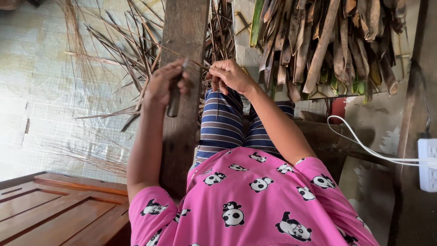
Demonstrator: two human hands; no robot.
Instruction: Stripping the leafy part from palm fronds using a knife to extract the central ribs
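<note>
The left hand (165, 84) wraps around a dark tool handle (173, 104), hiding most of it; its tip is too small to identify, possibly a blade. The right hand (231, 75) pinches a thin strip (200, 64) whose far end is lost among dry leaves (132, 54). The bundle of leaf sheaths (327, 41) runs off the top edge. The white power strip (428, 164) is cut by the right edge, and the wooden door (54, 209) by the bottom left corner

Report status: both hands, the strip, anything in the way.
Left hand gripping dark-handled knife. Right hand pinching thin leaf strip against the blade. Wooden plank right under the hands.
</note>
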